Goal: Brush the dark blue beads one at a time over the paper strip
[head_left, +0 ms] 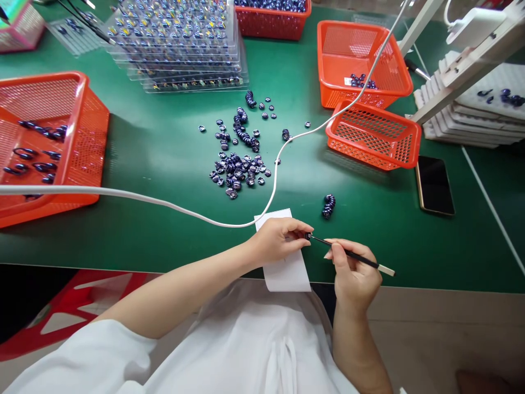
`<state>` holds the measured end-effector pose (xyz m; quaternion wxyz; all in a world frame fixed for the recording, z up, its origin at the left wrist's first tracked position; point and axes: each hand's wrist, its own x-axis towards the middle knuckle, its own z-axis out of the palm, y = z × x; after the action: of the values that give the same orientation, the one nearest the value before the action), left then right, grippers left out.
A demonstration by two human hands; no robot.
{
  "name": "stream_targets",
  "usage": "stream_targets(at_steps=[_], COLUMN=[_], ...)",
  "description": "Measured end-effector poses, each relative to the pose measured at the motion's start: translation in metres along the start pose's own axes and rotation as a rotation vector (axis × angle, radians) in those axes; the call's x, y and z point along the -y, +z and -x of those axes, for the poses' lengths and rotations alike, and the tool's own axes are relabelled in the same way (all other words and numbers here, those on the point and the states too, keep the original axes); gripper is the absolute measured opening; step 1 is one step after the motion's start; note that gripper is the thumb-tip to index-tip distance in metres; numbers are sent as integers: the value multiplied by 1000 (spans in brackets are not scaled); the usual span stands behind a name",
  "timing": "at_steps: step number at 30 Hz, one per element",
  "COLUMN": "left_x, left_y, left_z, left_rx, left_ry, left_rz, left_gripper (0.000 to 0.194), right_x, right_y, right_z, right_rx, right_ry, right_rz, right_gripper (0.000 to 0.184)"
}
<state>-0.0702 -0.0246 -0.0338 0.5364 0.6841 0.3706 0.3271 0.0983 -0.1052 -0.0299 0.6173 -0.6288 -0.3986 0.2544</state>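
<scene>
Between the thumb and fingertips of my left hand is a small dark shiny bead. My right hand grips a thin black-handled brush-like tool with a pale end, and its fine tip meets the bead. I cannot make out whether the tip is bristle or metal. Under my left hand lies a white slip of paper, reaching over the table's front edge. A short curved row of dark beads rests just beyond my hands. Farther off is a loose pile of similar beads, with another row behind it.
A white cable crosses the green table in front of my hands. Orange baskets stand left and right. Stacked clear trays of beads sit at the back. A phone and stacked white foam boards are right.
</scene>
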Motion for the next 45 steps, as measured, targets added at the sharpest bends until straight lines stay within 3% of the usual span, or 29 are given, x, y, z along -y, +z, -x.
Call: stream_targets(at_steps=[21,32,38,45], left_x=[-2,-1,-3,-3], left_y=[-1,0,0,1], left_z=[0,-2,-1,-1], left_rx=[-5,-29,-26,-27], left_ry=[14,36,8,-8], left_rz=[-29,-95,-89,-67], left_gripper=[22,23,24,24], right_x=[-5,-13,-14,-12], right_y=[-2,-7,-6,-4], right_z=[1,2,3,4], right_rx=[55,188,168,101], right_ry=[-87,-215,-262,-218], right_rz=[37,-46,-47,3], right_gripper=[4,19,20,12])
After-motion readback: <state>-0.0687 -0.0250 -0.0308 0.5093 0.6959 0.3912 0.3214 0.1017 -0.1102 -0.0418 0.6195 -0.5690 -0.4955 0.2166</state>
